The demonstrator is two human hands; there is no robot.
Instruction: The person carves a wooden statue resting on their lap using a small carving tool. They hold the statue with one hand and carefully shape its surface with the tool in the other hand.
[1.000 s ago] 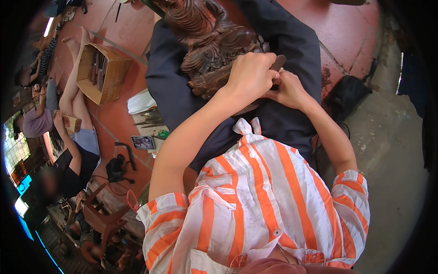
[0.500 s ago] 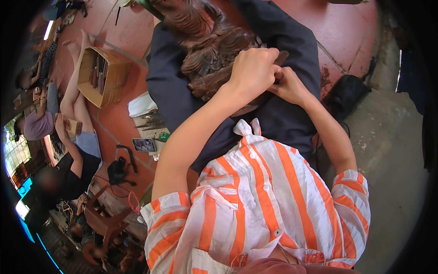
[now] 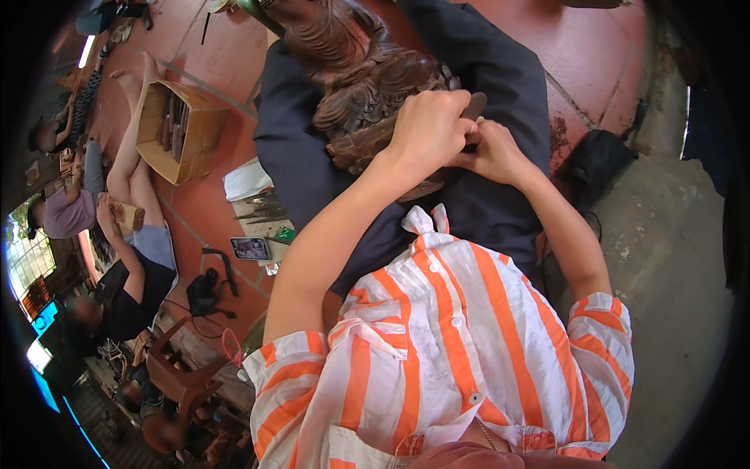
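Observation:
A dark brown carved wooden statue (image 3: 355,98) with draped folds lies across my lap, tilted between my trousered legs. Over its near edge, my left hand (image 3: 433,125) is closed, fingers bent downward. A dark, flat, round-ended piece (image 3: 475,104) sticks out past its knuckles; whether this is loose or part of the carving, I cannot tell. My right hand (image 3: 496,152) is beside it at the statue's right end, thumb and fingers curled together close to the left fingertips. Both hands cover whatever lies between their fingers.
Left of my legs are a cardboard box (image 3: 199,137) holding several brown sticks, a white cloth (image 3: 247,180), thin tools (image 3: 262,209), a phone (image 3: 250,248) and a black strapped object (image 3: 205,293). Another person (image 3: 129,273) sits at far left holding a wooden block (image 3: 129,216). A black bag (image 3: 598,160) lies right.
My hands stay at the statue's near edge. The left hand and the round-ended piece have shifted slightly down and left. My right fingers have straightened a little against the left hand.

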